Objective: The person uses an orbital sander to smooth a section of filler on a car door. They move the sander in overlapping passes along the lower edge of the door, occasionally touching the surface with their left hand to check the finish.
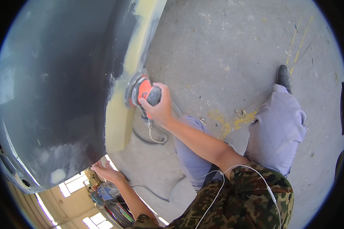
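Observation:
My right hand (159,106) grips a red and black orbital sander (144,91), its round pad against the yellow body filler on the panel's edge. The pad and hand look slightly blurred. That filler (119,120) runs as a long band down the side of a dark grey car door panel (66,80). At the panel's lower corner my left hand (108,172) touches the edge, fingers apart and holding nothing. From the sander's lower end a hose (152,136) leads down towards the floor. A pale spot (58,176) and scuffed patches mark the grey surface.
A grey hose (163,200) trails over the concrete floor (218,57), which bears worn yellow paint (229,123). A white cable (255,173) hangs across my camouflage shirt. Behind my left arm stand another car (119,213) and blue items (107,192). A crumpled scrap (240,112) lies by my leg.

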A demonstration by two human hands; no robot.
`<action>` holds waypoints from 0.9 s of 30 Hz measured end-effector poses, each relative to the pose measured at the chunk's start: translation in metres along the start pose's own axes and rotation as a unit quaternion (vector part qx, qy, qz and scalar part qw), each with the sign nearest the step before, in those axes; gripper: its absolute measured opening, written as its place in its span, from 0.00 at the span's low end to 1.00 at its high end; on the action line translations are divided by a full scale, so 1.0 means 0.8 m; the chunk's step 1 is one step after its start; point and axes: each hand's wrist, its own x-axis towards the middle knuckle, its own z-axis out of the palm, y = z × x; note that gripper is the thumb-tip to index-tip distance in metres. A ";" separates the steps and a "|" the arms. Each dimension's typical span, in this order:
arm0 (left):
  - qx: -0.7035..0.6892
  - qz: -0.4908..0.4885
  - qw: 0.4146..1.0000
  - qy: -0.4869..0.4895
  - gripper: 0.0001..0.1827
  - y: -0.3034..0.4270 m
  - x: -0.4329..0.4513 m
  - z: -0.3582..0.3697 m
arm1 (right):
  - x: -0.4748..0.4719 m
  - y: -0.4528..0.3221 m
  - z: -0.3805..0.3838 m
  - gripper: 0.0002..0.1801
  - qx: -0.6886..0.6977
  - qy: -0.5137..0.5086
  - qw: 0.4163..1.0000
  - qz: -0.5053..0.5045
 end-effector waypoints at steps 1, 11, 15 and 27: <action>0.008 0.005 1.000 0.004 0.40 -0.001 0.000 0.000 | -0.021 0.004 0.002 0.37 -0.007 -0.009 1.000 0.007; 0.008 0.009 1.000 0.018 0.33 0.004 0.003 0.009 | 0.075 0.003 -0.002 0.35 0.034 0.047 0.998 0.028; 0.012 0.010 1.000 0.006 0.36 0.010 0.000 0.011 | 0.215 -0.017 -0.025 0.33 -0.030 0.114 0.991 -0.065; -0.008 0.045 0.999 -0.026 0.36 -0.009 0.007 0.009 | 0.214 -0.023 -0.031 0.35 0.088 0.047 0.994 0.046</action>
